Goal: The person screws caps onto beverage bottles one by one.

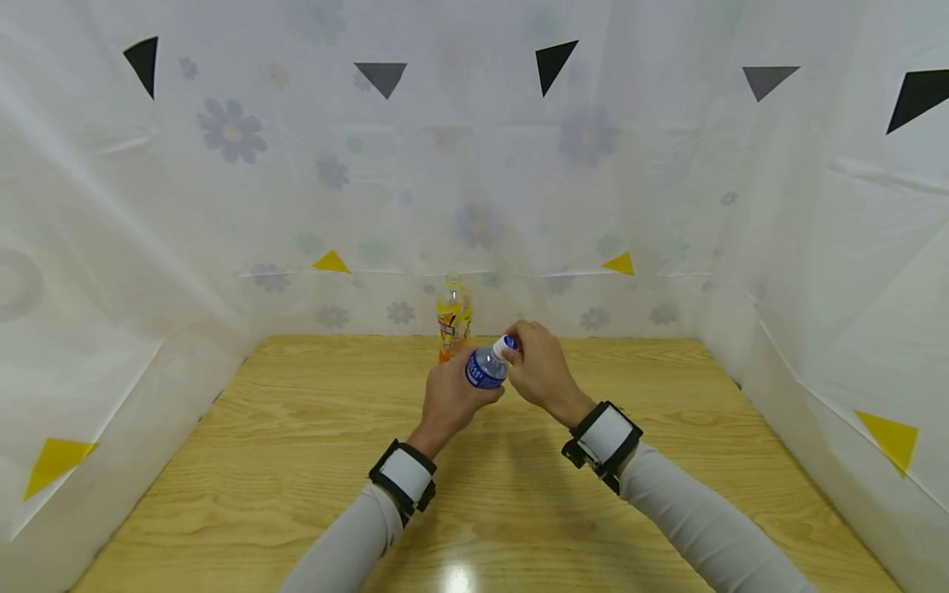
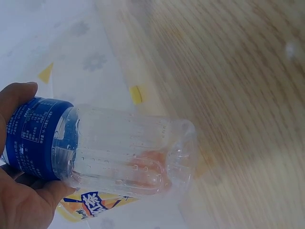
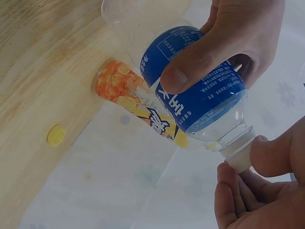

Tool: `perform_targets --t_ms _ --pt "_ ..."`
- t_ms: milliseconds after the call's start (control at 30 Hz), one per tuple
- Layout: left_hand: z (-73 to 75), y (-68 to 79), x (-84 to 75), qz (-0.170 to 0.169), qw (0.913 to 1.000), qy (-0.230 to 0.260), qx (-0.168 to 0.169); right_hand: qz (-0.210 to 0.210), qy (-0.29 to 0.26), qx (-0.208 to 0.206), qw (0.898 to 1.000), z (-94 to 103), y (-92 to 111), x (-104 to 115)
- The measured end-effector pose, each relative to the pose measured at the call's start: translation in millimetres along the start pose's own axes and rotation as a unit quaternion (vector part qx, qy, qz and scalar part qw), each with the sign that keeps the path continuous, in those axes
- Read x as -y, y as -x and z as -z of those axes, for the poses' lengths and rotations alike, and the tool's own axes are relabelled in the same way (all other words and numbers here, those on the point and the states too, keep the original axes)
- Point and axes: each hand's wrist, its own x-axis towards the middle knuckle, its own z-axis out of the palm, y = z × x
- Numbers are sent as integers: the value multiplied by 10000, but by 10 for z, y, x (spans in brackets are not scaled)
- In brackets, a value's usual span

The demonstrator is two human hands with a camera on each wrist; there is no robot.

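A clear plastic bottle (image 1: 485,368) with a blue label is held tilted over the table. My left hand (image 1: 452,395) grips it around the label, and in the left wrist view its transparent base holds only a few droplets. At the neck, my right hand (image 1: 544,366) pinches the white cap (image 3: 239,160) between thumb and fingers. The cap sits on the bottle's mouth; whether it is loose I cannot tell. Just behind the hands stands a second bottle (image 1: 454,317) with a yellow and orange label, its lower part partly hidden by my left hand.
A yellow bottle cap (image 3: 56,135) lies on the wooden table (image 1: 311,445) near the orange-labelled bottle. White sheeting (image 1: 474,165) with flowers and triangle markers walls the table at the back and both sides.
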Motion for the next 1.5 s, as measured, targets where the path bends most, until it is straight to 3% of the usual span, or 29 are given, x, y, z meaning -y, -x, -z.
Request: perform_targets --t_ms 767,1133,1267,1500 --pt "8 11 -20 -11 9999 109 -32 -151 -207 -69 9996 -1 13 -85" --pt "-12 8 15 -1 10000 12 -21 -313 -56 456 9985 66 30 9" --pt "-15 0 11 -5 10000 -17 -56 -185 -194 515 9983 97 21 40" --pt "-14 -6 3 10 10000 38 -31 75 -238 269 9993 95 14 47"
